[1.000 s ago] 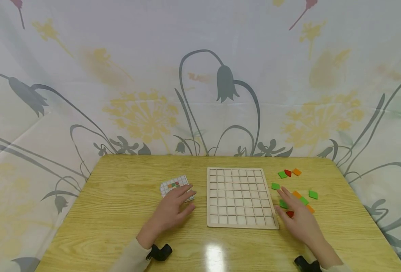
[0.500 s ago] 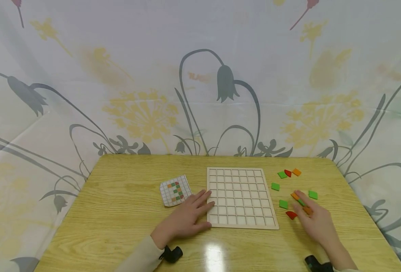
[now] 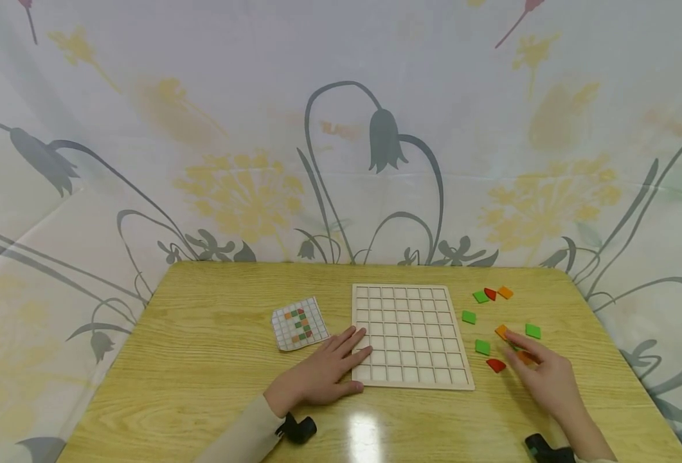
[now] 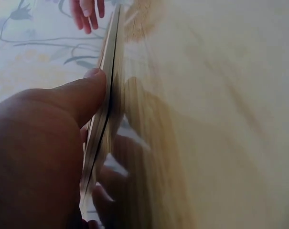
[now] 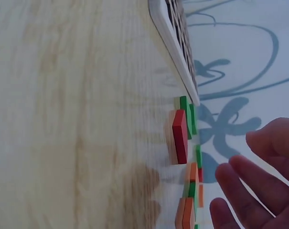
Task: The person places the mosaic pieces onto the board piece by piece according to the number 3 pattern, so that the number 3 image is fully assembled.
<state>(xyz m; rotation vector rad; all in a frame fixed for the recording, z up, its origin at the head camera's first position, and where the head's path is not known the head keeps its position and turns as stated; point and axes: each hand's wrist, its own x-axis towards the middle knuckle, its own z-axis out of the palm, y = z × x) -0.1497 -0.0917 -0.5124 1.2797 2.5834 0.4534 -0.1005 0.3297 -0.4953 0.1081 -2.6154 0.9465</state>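
Note:
A square wooden grid board (image 3: 412, 336) lies flat at the middle of the table. My left hand (image 3: 323, 373) rests on its left edge, fingers extended over the rim; the left wrist view shows the thumb (image 4: 89, 95) against the board's side. To the right, my right hand (image 3: 549, 379) is over the scattered tiles, fingers loosely bent, holding nothing. Nearest its fingertips is an orange tile (image 3: 501, 332); another orange tile (image 3: 524, 357) is partly covered by the hand. A red rounded tile (image 3: 495, 365) and a green tile (image 3: 482, 347) lie left of these fingers.
Left of the board lies a white gridded card (image 3: 283, 329) with a coloured pattern. Further tiles lie at the back right: a green tile (image 3: 481, 296), a red tile (image 3: 490, 294) and an orange tile (image 3: 505, 292). A floral curtain (image 3: 248, 128) hangs behind the table.
My left hand has moved right, off the card and onto the board's left edge. My right hand has shifted right and toward me, uncovering the red and green tiles near the board.

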